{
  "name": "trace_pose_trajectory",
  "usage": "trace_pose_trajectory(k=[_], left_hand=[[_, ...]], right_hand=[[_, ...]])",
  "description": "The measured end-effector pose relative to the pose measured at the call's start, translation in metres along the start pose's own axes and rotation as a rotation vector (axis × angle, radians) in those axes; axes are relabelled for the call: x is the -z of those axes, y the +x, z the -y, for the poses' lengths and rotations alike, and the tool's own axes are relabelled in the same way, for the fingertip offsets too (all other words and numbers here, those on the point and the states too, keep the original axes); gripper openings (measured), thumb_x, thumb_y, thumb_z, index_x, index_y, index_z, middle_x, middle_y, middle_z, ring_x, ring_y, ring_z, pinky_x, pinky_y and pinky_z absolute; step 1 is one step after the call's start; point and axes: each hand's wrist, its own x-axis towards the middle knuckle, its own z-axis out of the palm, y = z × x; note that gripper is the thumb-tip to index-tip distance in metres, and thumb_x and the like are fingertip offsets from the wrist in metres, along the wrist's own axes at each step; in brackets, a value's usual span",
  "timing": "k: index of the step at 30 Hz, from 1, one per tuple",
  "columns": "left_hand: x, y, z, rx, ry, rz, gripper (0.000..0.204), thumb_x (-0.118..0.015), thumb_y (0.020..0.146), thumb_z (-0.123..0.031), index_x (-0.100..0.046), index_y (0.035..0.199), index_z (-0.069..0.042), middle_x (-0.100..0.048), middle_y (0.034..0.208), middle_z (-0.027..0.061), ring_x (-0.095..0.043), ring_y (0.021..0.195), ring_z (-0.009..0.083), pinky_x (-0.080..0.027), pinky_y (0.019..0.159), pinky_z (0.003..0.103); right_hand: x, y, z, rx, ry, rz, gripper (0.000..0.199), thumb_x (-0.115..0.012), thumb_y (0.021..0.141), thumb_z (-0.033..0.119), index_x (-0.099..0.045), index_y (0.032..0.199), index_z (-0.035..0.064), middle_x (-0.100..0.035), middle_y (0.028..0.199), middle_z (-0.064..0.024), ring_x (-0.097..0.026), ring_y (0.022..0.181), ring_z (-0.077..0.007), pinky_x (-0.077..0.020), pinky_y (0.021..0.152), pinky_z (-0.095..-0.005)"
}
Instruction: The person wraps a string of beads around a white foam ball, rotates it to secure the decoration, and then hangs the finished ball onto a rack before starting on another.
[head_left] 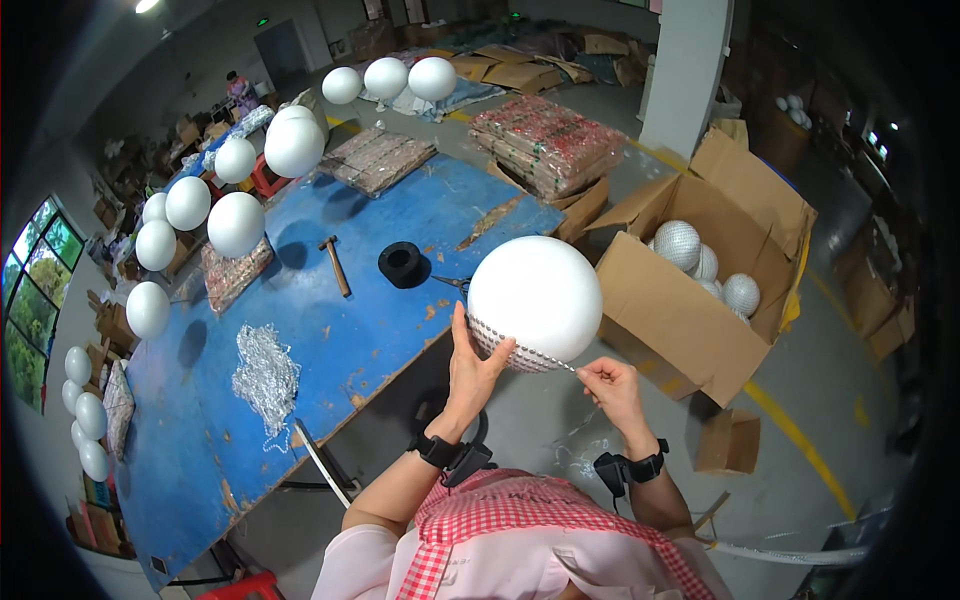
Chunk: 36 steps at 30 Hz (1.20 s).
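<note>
A large white ball (535, 297) is in front of me at the table's near edge. Rows of silvery bead string (500, 346) wrap around its lower part. My left hand (477, 365) grips the ball's lower left side, fingers stretched along it and thumb pressed by the beads. In my right hand (612, 392), thumb and fingers pinch the loose bead string, pulled taut at the ball's lower right. What supports the ball underneath is hidden. Scissors (455, 283) lie just left of the ball, beside a black tape roll (401, 264).
The blue table (340, 370) carries a hammer (336, 267) and a silvery bead-string heap (266, 373). Several white balls (236, 224) stand beyond its left and far edges. At right, an open carton (690, 310) holds bead-covered balls (677, 244); a small box (728, 442) sits on the floor.
</note>
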Motion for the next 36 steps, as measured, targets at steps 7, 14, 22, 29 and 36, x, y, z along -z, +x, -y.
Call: trace_pose_trajectory(k=[7,14,22,29,36], left_hand=[[0.004,0.004,-0.008,0.121,0.118,-0.091,0.081,-0.065,0.090,-0.022,-0.012,0.147,0.002,-0.037,0.137,0.0269,-0.044,0.126,0.0317,-0.041,0.101,0.036],[0.010,0.002,0.001,0.050,0.162,0.054,0.088,-0.069,0.087,-0.028,-0.012,0.147,0.003,-0.033,0.144,0.0260,-0.039,0.132,0.0306,-0.036,0.105,0.038],[0.002,0.002,0.007,0.072,0.000,0.001,0.092,-0.072,0.084,-0.032,-0.014,0.146,0.004,-0.036,0.141,0.0251,-0.041,0.129,0.0307,-0.036,0.106,0.038],[0.001,0.004,0.016,0.050,0.090,-0.024,0.089,-0.072,0.085,-0.031,-0.017,0.145,0.005,-0.039,0.138,0.0239,-0.044,0.125,0.0300,-0.037,0.104,0.038],[0.003,0.006,0.007,0.231,-0.119,-0.028,0.083,-0.067,0.089,-0.031,-0.017,0.146,0.001,-0.045,0.133,0.0247,-0.048,0.122,0.0284,-0.041,0.100,0.036]], right_hand=[[-0.006,0.007,-0.012,0.141,-0.194,-0.043,0.011,-0.067,0.086,0.011,-0.063,0.082,0.0017,-0.059,0.062,0.0022,-0.053,0.058,-0.0031,-0.0395,0.049,-0.0210],[0.018,-0.004,-0.027,-0.014,-0.359,0.027,0.015,-0.060,0.090,0.014,-0.062,0.083,0.0010,-0.062,0.064,0.0001,-0.055,0.059,-0.0043,-0.0411,0.053,-0.0219],[0.015,-0.056,0.042,0.173,-0.091,-0.093,0.012,-0.062,0.088,0.005,-0.070,0.090,-0.0030,-0.062,0.064,-0.0016,-0.052,0.058,-0.0056,-0.0360,0.051,-0.0195],[0.010,-0.070,0.059,0.385,-0.307,-0.124,0.008,-0.072,0.076,-0.002,-0.073,0.083,0.0004,-0.062,0.064,-0.0025,-0.053,0.058,-0.0079,-0.0353,0.050,-0.0213],[-0.003,-0.053,0.044,0.646,-0.575,-0.275,0.014,-0.072,0.072,-0.003,-0.071,0.086,0.0026,-0.063,0.070,-0.0068,-0.058,0.059,-0.0178,-0.0414,0.051,-0.0281]])
